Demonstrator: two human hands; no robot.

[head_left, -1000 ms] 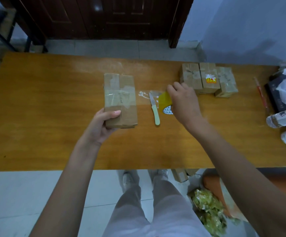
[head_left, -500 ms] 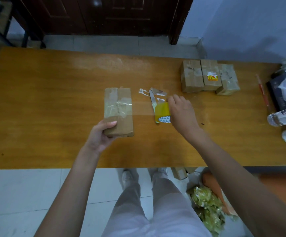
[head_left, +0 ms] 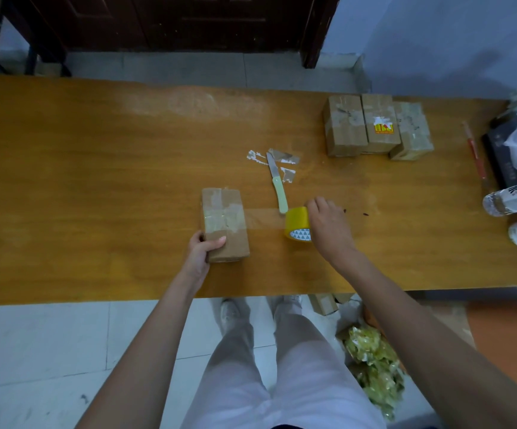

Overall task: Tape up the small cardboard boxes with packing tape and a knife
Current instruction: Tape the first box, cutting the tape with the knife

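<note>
Lying flat on the long orange-brown wooden table (head_left: 96, 168), the small brown cardboard box (head_left: 224, 222) is closed, so its contents cannot be seen; old clear tape crosses its top. The left hand (head_left: 203, 252) grips the near end of this box, thumb on top and fingers curled around the left side. A strip of clear packing tape (head_left: 265, 219) stretches from the box top to the yellow tape roll (head_left: 297, 224), which stands on the table just right of the box. The right hand (head_left: 328, 226) holds this roll with fingers curled over it. A small knife with a pale green handle (head_left: 277, 187) lies beyond the roll, blade pointing away, among scraps of tape. Three taped cardboard boxes (head_left: 378, 126), also closed, sit together at the far right.
</note>
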